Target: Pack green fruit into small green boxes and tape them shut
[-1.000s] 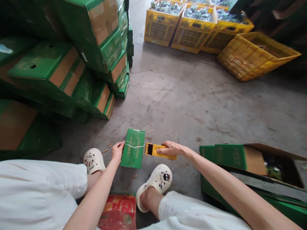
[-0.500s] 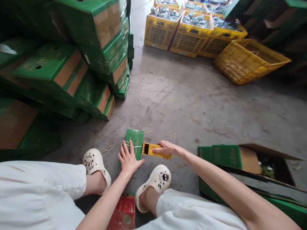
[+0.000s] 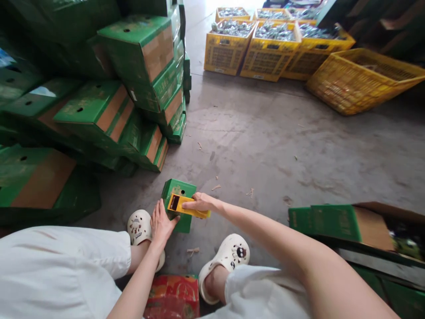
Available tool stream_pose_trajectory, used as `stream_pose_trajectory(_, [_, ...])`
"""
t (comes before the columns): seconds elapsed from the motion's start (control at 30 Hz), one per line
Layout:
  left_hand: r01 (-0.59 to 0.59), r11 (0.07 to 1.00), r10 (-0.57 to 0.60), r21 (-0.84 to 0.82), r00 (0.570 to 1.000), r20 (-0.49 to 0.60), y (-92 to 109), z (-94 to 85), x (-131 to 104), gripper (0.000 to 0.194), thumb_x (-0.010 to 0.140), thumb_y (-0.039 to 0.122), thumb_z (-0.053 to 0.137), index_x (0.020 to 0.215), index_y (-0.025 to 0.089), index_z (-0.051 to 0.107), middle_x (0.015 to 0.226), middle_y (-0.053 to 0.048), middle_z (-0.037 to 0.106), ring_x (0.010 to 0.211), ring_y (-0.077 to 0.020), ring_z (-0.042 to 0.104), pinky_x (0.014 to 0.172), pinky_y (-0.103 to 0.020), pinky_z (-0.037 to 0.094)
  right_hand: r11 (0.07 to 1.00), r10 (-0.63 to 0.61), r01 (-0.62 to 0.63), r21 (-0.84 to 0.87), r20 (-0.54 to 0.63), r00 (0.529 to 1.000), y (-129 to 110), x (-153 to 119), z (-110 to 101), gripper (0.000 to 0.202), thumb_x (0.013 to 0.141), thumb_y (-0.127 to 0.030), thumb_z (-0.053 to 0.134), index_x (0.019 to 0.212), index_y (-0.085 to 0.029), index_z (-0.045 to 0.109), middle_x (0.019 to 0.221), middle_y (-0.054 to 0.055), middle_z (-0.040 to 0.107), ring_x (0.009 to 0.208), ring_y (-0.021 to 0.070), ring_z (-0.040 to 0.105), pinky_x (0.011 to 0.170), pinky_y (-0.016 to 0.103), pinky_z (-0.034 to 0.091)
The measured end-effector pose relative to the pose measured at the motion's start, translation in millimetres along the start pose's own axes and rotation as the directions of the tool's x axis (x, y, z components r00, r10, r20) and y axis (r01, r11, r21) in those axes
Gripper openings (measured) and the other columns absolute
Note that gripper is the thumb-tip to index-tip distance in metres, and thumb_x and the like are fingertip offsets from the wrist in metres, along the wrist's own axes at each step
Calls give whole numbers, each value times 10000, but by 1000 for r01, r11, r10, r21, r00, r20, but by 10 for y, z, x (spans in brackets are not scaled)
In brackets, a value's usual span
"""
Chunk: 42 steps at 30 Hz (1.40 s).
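Observation:
A small green carton (image 3: 186, 223) with a round hole in its top stands on the floor between my feet. My left hand (image 3: 162, 223) lies against its left side, fingers stretched out and thumb apart. Wrapped round a yellow hand-held tool (image 3: 195, 212), my right hand (image 3: 203, 202) holds it over the carton's top. The tool's dark front panel faces left; its exact kind is unclear. Part of the carton is covered by the tool and my left hand.
Green cartons (image 3: 156, 48) are stacked at the left. Yellow crates (image 3: 222, 53) full of small items stand at the back, beside a tilted yellow basket (image 3: 352, 88). An open green carton (image 3: 335, 221) lies at right. A red box (image 3: 175, 297) sits between my feet.
My right hand has moved left with the yellow tool, from the carton's right edge onto its top. The carton now shows its holed top, and my left hand has shifted to its left side.

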<state>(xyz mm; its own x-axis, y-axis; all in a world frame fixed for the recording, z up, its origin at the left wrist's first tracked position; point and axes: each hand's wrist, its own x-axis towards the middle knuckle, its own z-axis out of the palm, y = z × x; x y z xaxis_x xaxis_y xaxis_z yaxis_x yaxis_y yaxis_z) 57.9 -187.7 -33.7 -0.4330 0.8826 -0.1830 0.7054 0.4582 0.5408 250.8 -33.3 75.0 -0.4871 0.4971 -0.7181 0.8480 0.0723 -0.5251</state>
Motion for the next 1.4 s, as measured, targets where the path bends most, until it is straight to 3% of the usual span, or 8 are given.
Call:
stream_pose_trajectory(0.2, [50,947,-7,-318,991,135,-317,-16,268,1056,725,427,894,1615,209,369,1590,-175,538,1452,-342,544,1193,-472,452,998,-49,50,41,-21,999,-22,-110,-5,549,899,-705,661,1040,-181,747,1034,70,764,878,218,699,652,244,474])
stream_pose_trajectory(0.4, [168,815,1,-555,957,291,-496,16,420,1022,731,376,889,1611,226,393,1417,-114,696,1290,-282,676,1139,-452,512,998,51,-52,-29,-15,999,655,-521,-80,551,912,-709,593,884,-165,678,815,37,688,746,181,629,577,252,364])
stream_pose_trajectory(0.63, [185,831,6,-525,940,342,-440,9,508,1083,613,342,966,1575,221,483,1462,-128,668,1371,-332,612,1194,-487,457,993,90,-94,76,48,995,939,-658,-100,613,859,-780,559,860,-172,636,771,18,628,695,160,566,553,254,335])
stream_pose_trajectory(0.87, [101,860,78,-500,943,325,-466,26,510,1053,718,387,894,1630,236,391,1567,-119,578,1418,-292,575,1209,-439,435,989,142,-144,33,57,988,981,-494,63,580,894,-735,579,895,-166,694,826,44,692,742,184,629,591,252,384])
stream_pose_trajectory(0.97, [56,930,53,-362,957,285,-413,-17,452,1066,748,399,875,1656,236,341,1632,-143,497,1480,-316,504,1226,-463,407,983,177,-176,-58,0,984,916,-297,131,547,887,-700,633,890,-160,723,844,66,711,746,192,645,604,260,402])
stream_pose_trajectory(1.13, [-11,991,9,137,1000,14,-30,18,31,1002,852,553,771,1681,236,305,1730,-199,302,1593,-406,277,1269,-599,278,975,197,-197,-101,-14,980,764,-176,89,579,844,-731,683,811,-154,721,752,75,691,663,179,614,543,258,393])
stream_pose_trajectory(1.27, [-76,932,47,354,995,89,345,232,-309,1308,689,630,878,1714,262,154,1778,-243,53,1630,-486,47,1228,-761,167,985,166,-166,-45,-3,986,756,-238,95,579,876,-727,649,811,-155,708,737,54,676,625,151,587,521,240,386])
stream_pose_trajectory(1.4, [-5,915,-52,405,990,130,494,300,-304,1299,695,441,889,1714,324,91,1783,-228,-40,1624,-510,-48,1184,-822,159,979,193,-192,-63,13,981,783,-242,162,565,884,-718,662,791,-161,687,755,51,683,640,153,612,500,235,377])
